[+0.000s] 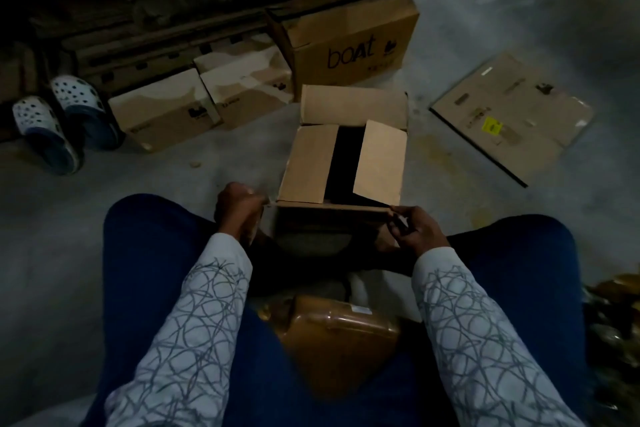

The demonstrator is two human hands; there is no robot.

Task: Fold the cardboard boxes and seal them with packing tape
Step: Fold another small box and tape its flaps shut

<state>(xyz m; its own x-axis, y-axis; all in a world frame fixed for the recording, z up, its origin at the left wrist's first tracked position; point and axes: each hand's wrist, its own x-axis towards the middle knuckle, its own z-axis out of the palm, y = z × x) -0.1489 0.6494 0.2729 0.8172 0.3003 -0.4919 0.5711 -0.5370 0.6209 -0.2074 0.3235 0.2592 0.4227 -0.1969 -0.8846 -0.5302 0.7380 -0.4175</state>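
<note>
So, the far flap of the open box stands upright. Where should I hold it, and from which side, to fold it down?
Take the far flap by its free top edge, near the corners, reaching across from the near side. It is hinged along the bottom, so the top edge probably gives the best leverage. The left hand and right hand now hold the near flap.

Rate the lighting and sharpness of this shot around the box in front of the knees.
Head view: dim overall, with the far top left nearly black; the open box is the brightest thing and fairly sharp, its inside pure shadow; the tape roll in the lap is blurred; the wide angle bends the edges.
</note>
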